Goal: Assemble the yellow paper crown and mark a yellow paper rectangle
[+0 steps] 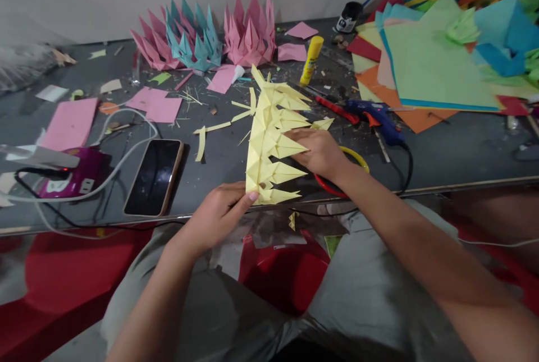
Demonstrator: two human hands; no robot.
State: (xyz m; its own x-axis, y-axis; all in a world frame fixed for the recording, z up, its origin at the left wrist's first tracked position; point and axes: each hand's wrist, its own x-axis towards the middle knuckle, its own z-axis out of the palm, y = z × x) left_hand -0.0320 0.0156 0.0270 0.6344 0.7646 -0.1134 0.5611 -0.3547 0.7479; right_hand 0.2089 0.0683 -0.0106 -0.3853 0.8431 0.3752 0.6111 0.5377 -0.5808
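A yellow folded-paper strip of spiky points lies on the dark table in front of me. My left hand pinches its near end with thumb and fingers. My right hand presses down on the strip's right side, fingers closed over the points. Loose yellow paper slivers lie just left of the strip.
Pink and teal paper crowns stand at the back. A phone and a purple device with cables lie left. A yellow glue stick, blue glue gun, red-yellow ring and stacked coloured paper sheets sit right. Pink paper squares are scattered.
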